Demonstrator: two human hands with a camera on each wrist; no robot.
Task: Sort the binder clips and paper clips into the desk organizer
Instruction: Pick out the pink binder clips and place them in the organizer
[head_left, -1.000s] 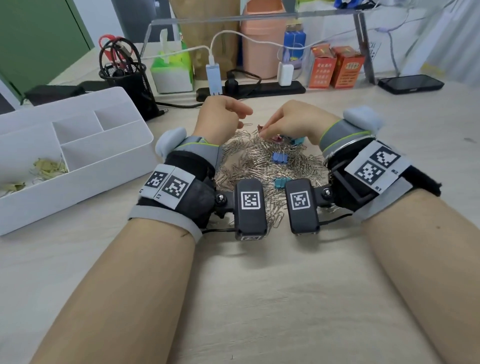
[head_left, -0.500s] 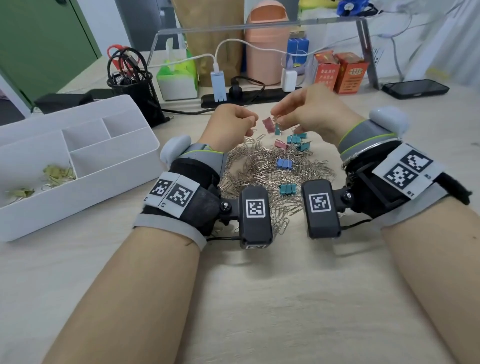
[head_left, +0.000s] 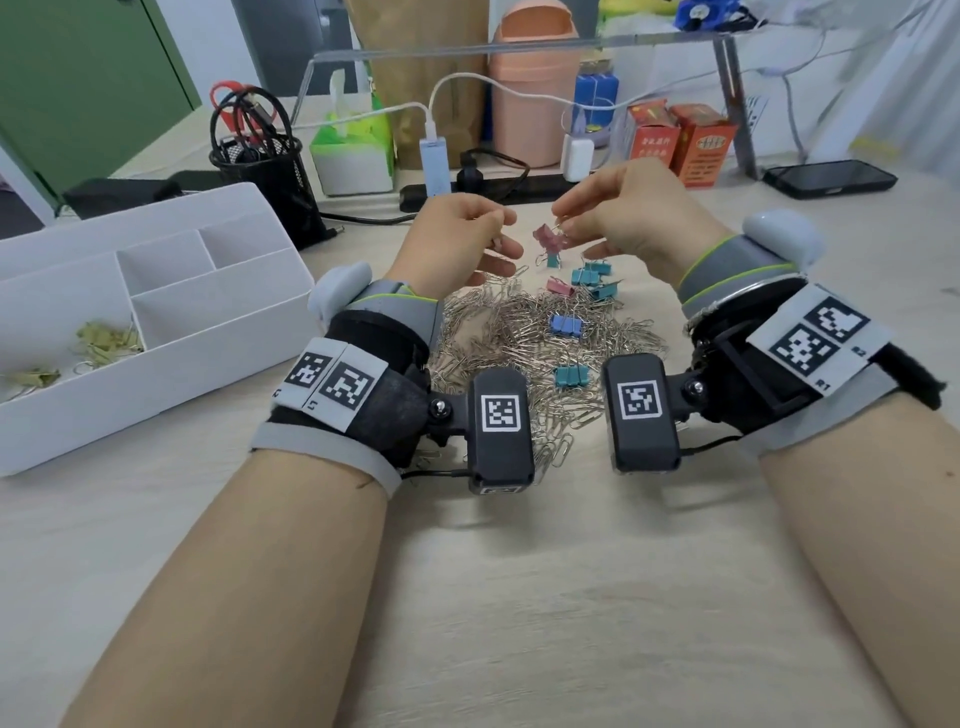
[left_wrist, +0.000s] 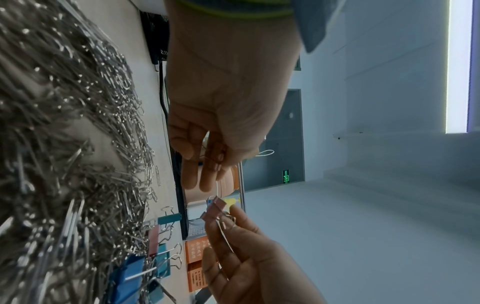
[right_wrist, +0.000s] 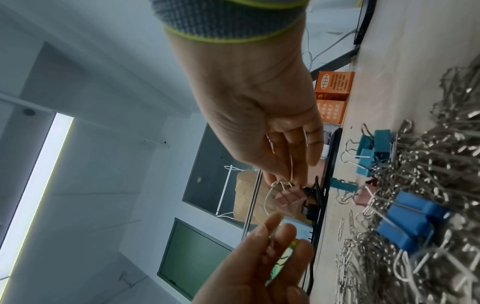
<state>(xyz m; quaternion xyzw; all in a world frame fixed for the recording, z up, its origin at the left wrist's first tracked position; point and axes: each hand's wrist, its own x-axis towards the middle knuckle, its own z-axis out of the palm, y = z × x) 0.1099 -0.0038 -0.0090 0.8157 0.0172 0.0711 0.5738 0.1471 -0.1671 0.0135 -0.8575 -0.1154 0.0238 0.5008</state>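
A heap of silver paper clips (head_left: 519, 338) lies on the desk between my wrists, with blue (head_left: 566, 326), teal (head_left: 571, 375) and pink (head_left: 561, 287) binder clips on it. Above its far edge my right hand (head_left: 563, 223) pinches the wire handles of a pink binder clip (head_left: 548, 239), which also shows in the right wrist view (right_wrist: 288, 197). Just to its left, my left hand (head_left: 498, 234) pinches a small pinkish clip between thumb and fingers (left_wrist: 215, 162), its wire loop sticking out. The white desk organizer (head_left: 156, 395) stands at the left and holds a few yellowish clips (head_left: 104, 338).
Behind the hands lie a black power strip (head_left: 493, 192) with chargers and cables, a black mesh pen holder (head_left: 265, 176), a tissue box (head_left: 353, 150) and two orange boxes (head_left: 680, 140). A phone (head_left: 831, 179) lies at the far right. Bare desk stretches toward me.
Both hands have risen from the pile. The right hand has lifted the pink binder clip clear of the heap, and the left hand has come up beside it.
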